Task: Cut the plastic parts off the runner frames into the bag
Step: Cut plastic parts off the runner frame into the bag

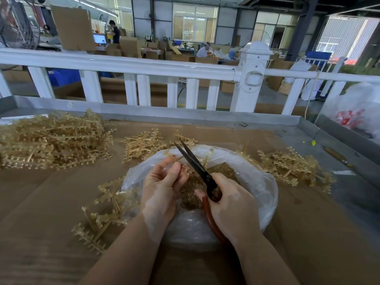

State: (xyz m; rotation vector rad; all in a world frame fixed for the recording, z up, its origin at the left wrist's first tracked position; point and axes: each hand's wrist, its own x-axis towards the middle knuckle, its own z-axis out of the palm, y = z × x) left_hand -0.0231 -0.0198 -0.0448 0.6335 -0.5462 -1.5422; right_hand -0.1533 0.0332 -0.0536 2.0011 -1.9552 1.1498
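We work directly over the open mouth of the clear plastic bag [257, 182], so that each part we snip drops straight onto the heap of cut parts [195, 192] already inside it. Our left hand [162, 186] curls round a tan runner frame [185, 169], thumb and fingers pinching it just above the bag's centre. That keeps the frame steady and its teeth within reach of the blades. Its long axis appears to run from about 7 o'clock up toward 1 o'clock, though our fingers hide much of it.

Our right hand [228, 204] grips the red handles of the scissors [193, 161], fingers closed round the loops. The black blades stand slightly parted, tips pointing toward 11 o'clock, long axis running from 5 to 11 across the bag.

Uncut frames wait where we can reach them: a large pile [53, 140] at 10 o'clock, a smaller cluster [144, 145] at 12, another pile [292, 167] at 2, and one frame [104, 214] at 8, touching the bag's edge. All lie on the cardboard-covered table [41, 202].
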